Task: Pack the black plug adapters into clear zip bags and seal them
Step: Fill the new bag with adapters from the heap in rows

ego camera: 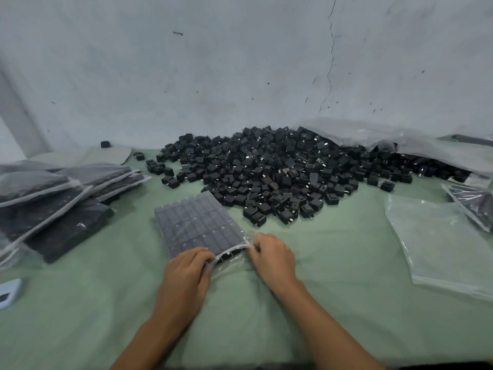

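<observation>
A green tabletop [333, 276] carries everything. Beyond both grips a large heap of loose black plug adapters [280, 172] spreads toward the wall. Far left of the left grip lies a stack of filled bags [53, 198]; far right of the right grip lie empty clear zip bags [442, 241]. Touching both grips is a filled zip bag [197, 222], adapters in rows inside. The left hand [184, 273] and right hand [272, 252] each pinch its near open edge.

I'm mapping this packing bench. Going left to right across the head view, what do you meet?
Stack of filled bags → bag being sealed → loose adapter pile → empty clear bags.
</observation>
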Motion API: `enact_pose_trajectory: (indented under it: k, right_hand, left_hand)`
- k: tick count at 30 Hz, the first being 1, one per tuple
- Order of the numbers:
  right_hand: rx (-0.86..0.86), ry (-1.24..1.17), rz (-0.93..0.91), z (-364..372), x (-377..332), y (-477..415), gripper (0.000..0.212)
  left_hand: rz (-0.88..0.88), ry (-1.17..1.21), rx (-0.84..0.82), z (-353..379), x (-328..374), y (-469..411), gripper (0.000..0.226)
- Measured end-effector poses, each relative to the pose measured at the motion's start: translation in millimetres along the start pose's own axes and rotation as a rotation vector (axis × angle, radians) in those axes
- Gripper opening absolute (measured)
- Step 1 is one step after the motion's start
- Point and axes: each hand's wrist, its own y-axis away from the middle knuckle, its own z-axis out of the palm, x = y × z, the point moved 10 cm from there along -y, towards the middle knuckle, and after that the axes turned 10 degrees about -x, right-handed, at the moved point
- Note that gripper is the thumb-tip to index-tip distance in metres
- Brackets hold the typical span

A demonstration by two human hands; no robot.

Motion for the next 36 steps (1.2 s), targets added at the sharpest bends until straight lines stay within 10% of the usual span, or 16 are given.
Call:
enact_pose_trajectory:
  k: [6,11,17,27,36]
  right_hand:
    - [-0.368,-0.352,-0.089,4,13,-8,0.017]
    - [-0.086,-0.157,-0.043,-33,25,-47,0.028]
    - [-0.243,0.023,0.019,3,25,-71,0.04]
    - [-0.011,-0.444,0.03,-30,17,39,0.029]
    - [0.003,-0.397,-0.195,12,-76,68,0.032]
  left_hand:
    - [-0.016,0.014,-0.016,-3,5,3,0.018]
    - [-0.014,0.013,0.001,-11,14,1,0.015]
    - [-0.015,-0.013,0.042,-16,17,5,0.015]
    - [0.04,-0.038,0.224,-29,19,8,0.009]
    - [0.024,0.019,0.339,-39,17,11,0.01]
